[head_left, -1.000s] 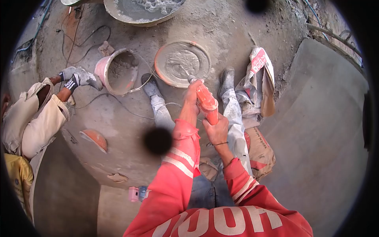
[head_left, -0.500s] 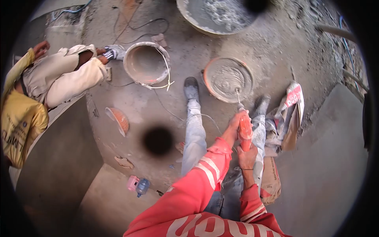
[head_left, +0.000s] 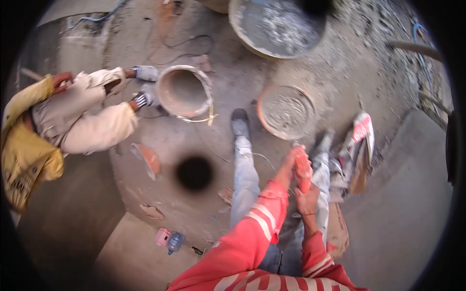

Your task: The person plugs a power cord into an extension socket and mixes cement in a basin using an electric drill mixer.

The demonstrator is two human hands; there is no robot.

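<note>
An orange-red power drill (head_left: 303,170) is between my legs, its front end pointing at the rim of a bucket of wet grey mix (head_left: 287,110). My left hand (head_left: 292,159) is closed around the front part of the drill, near the chuck. Further back, my right hand (head_left: 307,200) grips the rear handle. The mixing rod does not show clearly in this blurred view. Swirls mark the surface of the mix. My boots stand on either side of the bucket's near edge.
A large tub of grey material (head_left: 276,29) stands beyond. Left are an empty-looking bucket (head_left: 184,92), an orange bowl-like piece (head_left: 148,161) and a seated person in a yellow shirt (head_left: 31,153). Torn sacks (head_left: 359,150) lie right. A cable crosses the floor; a small blue bottle (head_left: 174,242) sits low left.
The whole scene has shifted down in view. The rod seen between drill and mix earlier is no longer distinct. Both hands keep their hold; more of the seated person's feet shows.
</note>
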